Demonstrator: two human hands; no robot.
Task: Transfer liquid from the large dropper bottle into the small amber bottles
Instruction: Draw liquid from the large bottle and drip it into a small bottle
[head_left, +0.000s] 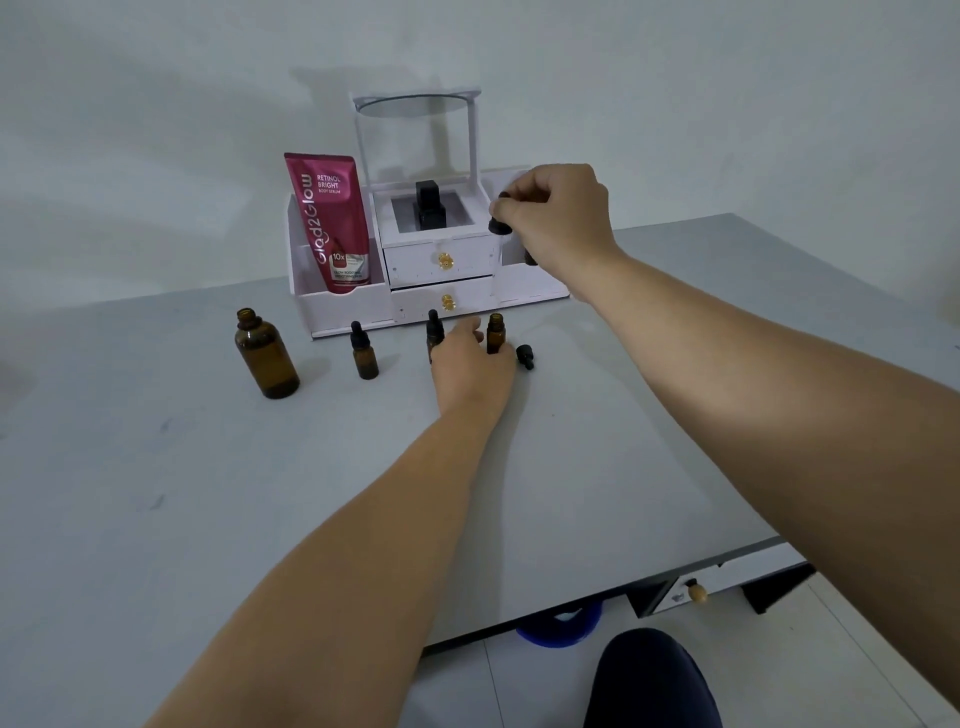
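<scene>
The large amber bottle (266, 358) stands uncapped on the worktop (597, 467), well to the left of the left hand; I cannot tell how much liquid it holds. Its dropper (500, 221) is in the right hand (556, 218), pinched shut by the bulb, raised above and behind the open small amber bottle (495, 332). The left hand (470, 364) rests half-curled on the worktop, fingers against that open bottle and the capped one (434, 332) beside it. A loose small dropper cap (525, 356) lies just right of this hand. Another capped small bottle (364, 353) stands further left. I judge the transfer under way, with at least some bottles left. A white organiser (447, 270) stands behind.
</scene>
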